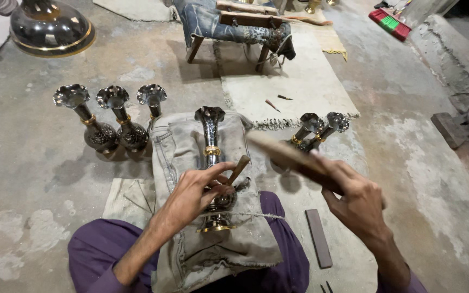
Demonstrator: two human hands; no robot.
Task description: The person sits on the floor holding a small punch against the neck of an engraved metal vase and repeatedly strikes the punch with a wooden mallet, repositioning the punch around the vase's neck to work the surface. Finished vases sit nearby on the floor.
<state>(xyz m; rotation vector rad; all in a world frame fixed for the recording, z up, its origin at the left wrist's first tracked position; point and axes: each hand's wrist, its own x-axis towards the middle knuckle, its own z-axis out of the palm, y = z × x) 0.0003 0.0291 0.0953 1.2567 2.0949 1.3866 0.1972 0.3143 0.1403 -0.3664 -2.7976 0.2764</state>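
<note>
A dark metal vase (211, 142) with a gold band lies on a grey cloth (176, 145) spread over my lap, its flared mouth pointing away from me. My left hand (196, 191) rests on the vase's belly and pinches a short brown chisel (238, 169) against it. My right hand (354, 199) is raised to the right and grips a wooden stick (287, 153), blurred by motion, angled up and left above the vase.
Three matching vases (116, 116) stand in a row on the concrete floor to the left, two more (319, 128) to the right. A flat dark bar (318, 237) lies by my right knee. A low wooden stool (240, 28) and a large metal vessel (50, 28) stand farther off.
</note>
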